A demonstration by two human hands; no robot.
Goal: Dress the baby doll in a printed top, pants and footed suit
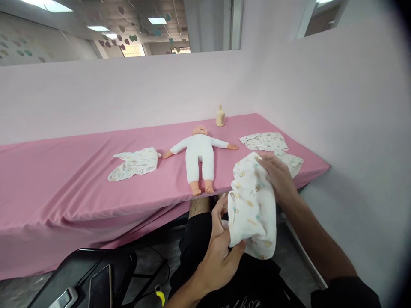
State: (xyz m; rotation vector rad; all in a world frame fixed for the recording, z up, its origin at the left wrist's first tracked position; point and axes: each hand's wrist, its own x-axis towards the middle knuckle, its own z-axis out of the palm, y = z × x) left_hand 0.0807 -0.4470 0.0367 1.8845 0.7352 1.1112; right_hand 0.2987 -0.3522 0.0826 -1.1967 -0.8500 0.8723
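Observation:
Above my lap, a white baby garment (pixel 252 201) with small yellow and green prints is stretched between my two hands, bunched and partly folded. My left hand (pixel 221 252) pinches its lower left edge, thumb in front and fingers behind. At the upper right corner, my right hand (pixel 276 173) grips the cloth with bent fingers. Beyond them a baby doll (pixel 199 156) in a white suit lies on its back on the pink-covered table (pixel 80 192), arms spread, feet toward me. Similar printed baby clothes (pixel 268 141) lie to its right, partly behind my right hand.
Another printed garment (pixel 136 163) lies flat left of the doll. A pump bottle (pixel 220 116) stands at the back by the wall. Walls bound the table behind and to the right. A black chair (pixel 123 265) at lower left bears a phone (pixel 100 288) and a small device (pixel 65 298).

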